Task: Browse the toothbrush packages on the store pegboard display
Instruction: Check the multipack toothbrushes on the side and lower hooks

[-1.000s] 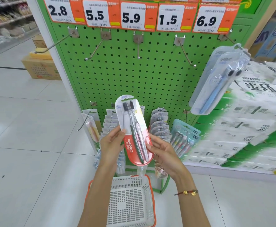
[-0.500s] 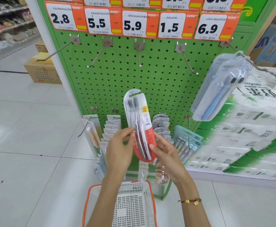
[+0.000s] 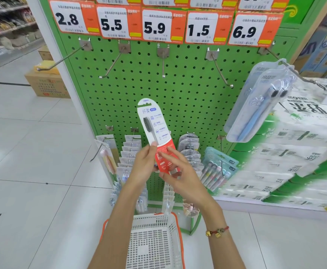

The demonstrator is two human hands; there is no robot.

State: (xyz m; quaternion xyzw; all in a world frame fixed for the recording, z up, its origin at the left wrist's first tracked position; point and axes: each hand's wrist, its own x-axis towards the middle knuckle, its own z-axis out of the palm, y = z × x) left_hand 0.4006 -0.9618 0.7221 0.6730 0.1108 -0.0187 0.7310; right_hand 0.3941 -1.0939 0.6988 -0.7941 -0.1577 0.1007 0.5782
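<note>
Toothbrush pkg (image 3: 155, 131) upright, L fingers (image 3: 150, 150) & R fingers (image 3: 168, 158) pinching lower end

toothbrush package (image 3: 155, 131) before pegboard (image 3: 188, 94), basket (image 3: 153, 241) below, tissue packs (image 3: 286, 162) right

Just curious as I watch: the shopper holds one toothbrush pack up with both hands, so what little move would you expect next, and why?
Probably lowering the toothbrush pack into the white basket or returning it to a hook. Both the left hand and right hand pinch its lower end, its printed back faces the camera, and the basket sits directly below.
</note>
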